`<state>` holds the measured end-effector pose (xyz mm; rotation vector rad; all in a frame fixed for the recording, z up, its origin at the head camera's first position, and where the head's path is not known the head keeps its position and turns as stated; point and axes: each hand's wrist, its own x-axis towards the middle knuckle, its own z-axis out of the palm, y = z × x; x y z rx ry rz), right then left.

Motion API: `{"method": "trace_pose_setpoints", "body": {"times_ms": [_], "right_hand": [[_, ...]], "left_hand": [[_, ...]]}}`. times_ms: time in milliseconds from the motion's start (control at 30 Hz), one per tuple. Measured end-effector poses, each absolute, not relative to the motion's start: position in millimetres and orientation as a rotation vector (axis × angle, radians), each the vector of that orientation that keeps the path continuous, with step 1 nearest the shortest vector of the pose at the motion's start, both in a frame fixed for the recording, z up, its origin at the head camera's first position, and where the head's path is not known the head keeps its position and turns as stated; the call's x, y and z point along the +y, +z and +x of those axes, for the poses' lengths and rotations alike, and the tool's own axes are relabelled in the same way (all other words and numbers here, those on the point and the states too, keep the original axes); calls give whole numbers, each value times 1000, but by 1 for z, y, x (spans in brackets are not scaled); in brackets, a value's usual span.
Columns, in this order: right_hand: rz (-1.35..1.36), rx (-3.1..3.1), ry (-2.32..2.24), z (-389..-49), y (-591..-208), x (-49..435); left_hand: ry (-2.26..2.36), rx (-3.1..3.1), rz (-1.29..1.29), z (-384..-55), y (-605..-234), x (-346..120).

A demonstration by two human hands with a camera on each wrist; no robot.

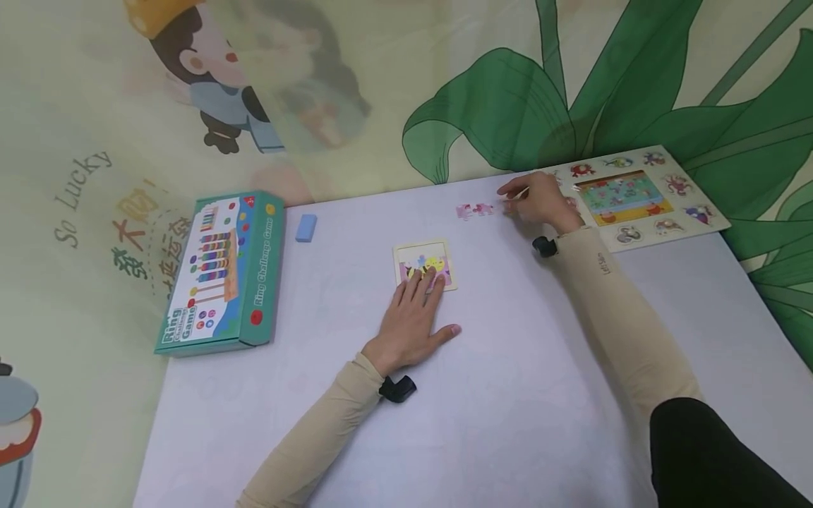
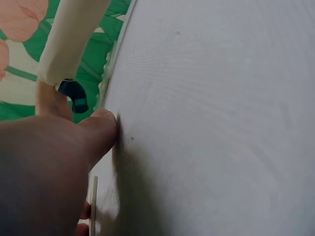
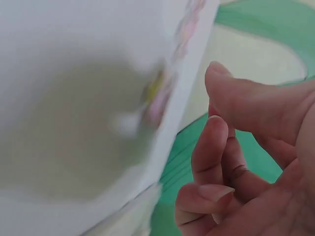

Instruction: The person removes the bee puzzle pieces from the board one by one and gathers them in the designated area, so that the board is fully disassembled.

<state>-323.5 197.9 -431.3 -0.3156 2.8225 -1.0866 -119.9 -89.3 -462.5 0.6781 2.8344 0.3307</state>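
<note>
My left hand [image 1: 411,323] lies with fingers extended, its fingertips resting on the lower part of a small square puzzle board [image 1: 423,248]. The board has a pale rim and a yellow and purple picture, partly covered by the fingers. At the table's back edge, my right hand [image 1: 536,201] hovers with fingers loosely bent. In the right wrist view nothing shows between its thumb and fingers. A blurred pink and yellow puzzle piece [image 3: 158,101] is near the fingertips, apart from them. To the left of this hand lie pink puzzle pieces [image 1: 475,210].
A green Ring Challenge Game box [image 1: 219,271] stands at the table's left edge, with a blue block [image 1: 306,228] beside it. At the back right lies a large board [image 1: 682,226] with sea-animal pictures, partly behind the right hand. A printed cloth wall [image 1: 356,162] borders the table.
</note>
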Motion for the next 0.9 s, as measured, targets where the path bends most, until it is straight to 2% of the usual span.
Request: {"method": "trace_pose_setpoints", "body": {"times_ms": [533, 900], "right_hand": [[-812, 2541, -961, -290, -427, 96], [-893, 2421, -848, -280, -430, 61]], "left_hand": [[313, 2813, 652, -121, -462, -89], [259, 2795, 675, -120, -461, -91]]}}
